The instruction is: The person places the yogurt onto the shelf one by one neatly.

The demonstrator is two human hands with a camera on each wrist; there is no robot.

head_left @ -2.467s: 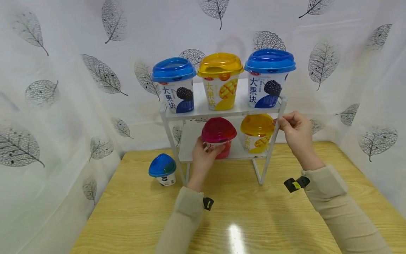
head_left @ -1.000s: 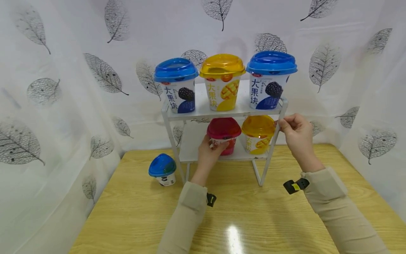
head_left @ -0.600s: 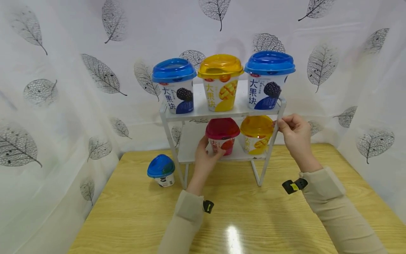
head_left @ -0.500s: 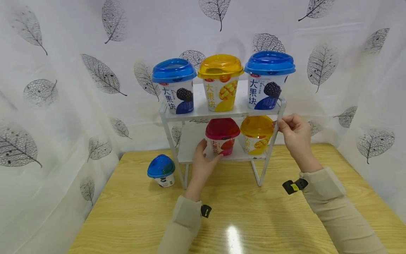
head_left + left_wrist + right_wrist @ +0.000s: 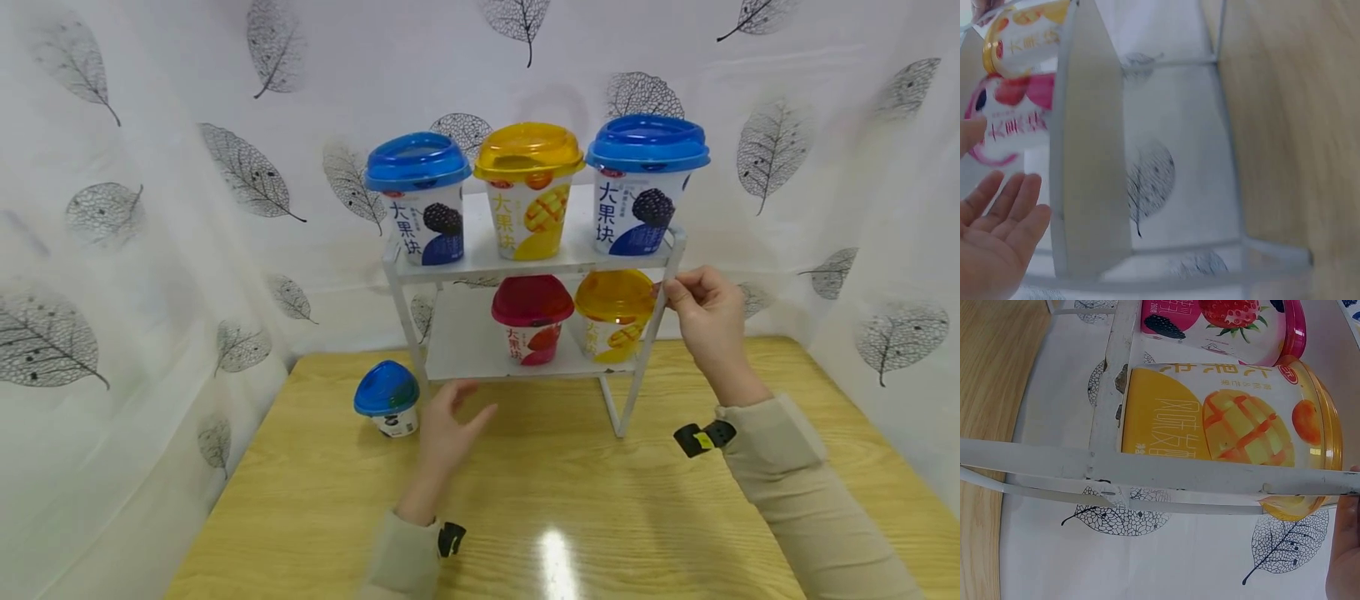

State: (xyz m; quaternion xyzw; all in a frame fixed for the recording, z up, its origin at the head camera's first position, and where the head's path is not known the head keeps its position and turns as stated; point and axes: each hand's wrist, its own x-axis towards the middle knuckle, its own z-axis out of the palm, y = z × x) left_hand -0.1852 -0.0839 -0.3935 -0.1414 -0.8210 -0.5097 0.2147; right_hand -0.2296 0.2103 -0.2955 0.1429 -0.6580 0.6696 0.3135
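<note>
My left hand (image 5: 447, 433) is off the rack, fingers spread, in front of the lower shelf's left part. In the left wrist view its fingers (image 5: 1007, 219) hold nothing. A yogurt cup with a red lid (image 5: 532, 321) stands upright mid-shelf, left of a yellow-lidded yogurt cup (image 5: 615, 317). My right hand (image 5: 708, 321) pinches the right front post of the white two-tier rack (image 5: 525, 271), beside the yellow cup. In the right wrist view only part of that hand (image 5: 1344, 556) shows at the right edge. A blue-lidded yogurt cup (image 5: 386, 400) sits on the table near my left hand.
On the upper shelf stand a blue-lidded cup (image 5: 420, 200), a yellow-lidded cup (image 5: 528, 192) and another blue-lidded cup (image 5: 647, 187). The wooden table (image 5: 637, 517) extends before the rack. A leaf-print curtain (image 5: 165, 333) surrounds the back and sides.
My left hand slid the red-lidded cup right along the lower shelf, let go of it, and drew back down and left. My right hand has stayed at the post.
</note>
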